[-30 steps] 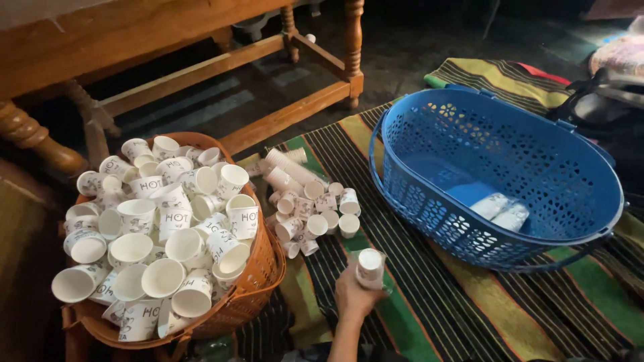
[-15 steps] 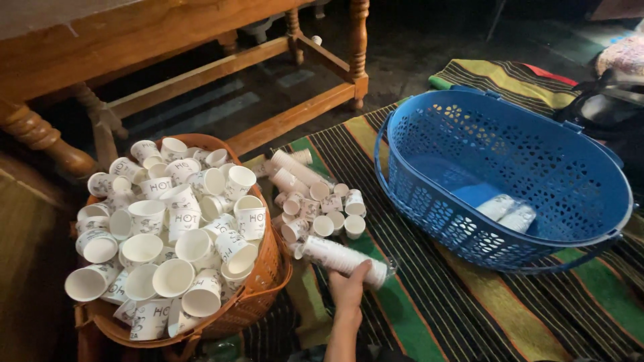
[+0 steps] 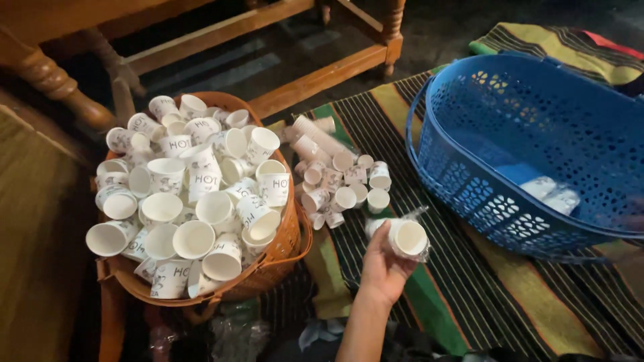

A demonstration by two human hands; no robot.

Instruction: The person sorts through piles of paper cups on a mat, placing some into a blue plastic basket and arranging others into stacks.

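Paper cups in a clear plastic sleeve [image 3: 404,236] lie in the left hand [image 3: 384,263], whose fingers curl around the stack, its open end turned up toward the camera, above the striped mat [image 3: 469,295]. Just beyond it, loose small cups [image 3: 342,184] sit in a heap on the mat. Further left, an orange basket [image 3: 282,251] brims with white paper cups [image 3: 191,188]. To the right stands a blue plastic basket [image 3: 496,201] with a few wrapped items inside. A wooden table frame [image 3: 315,77] crosses the top. The right hand is out of sight.
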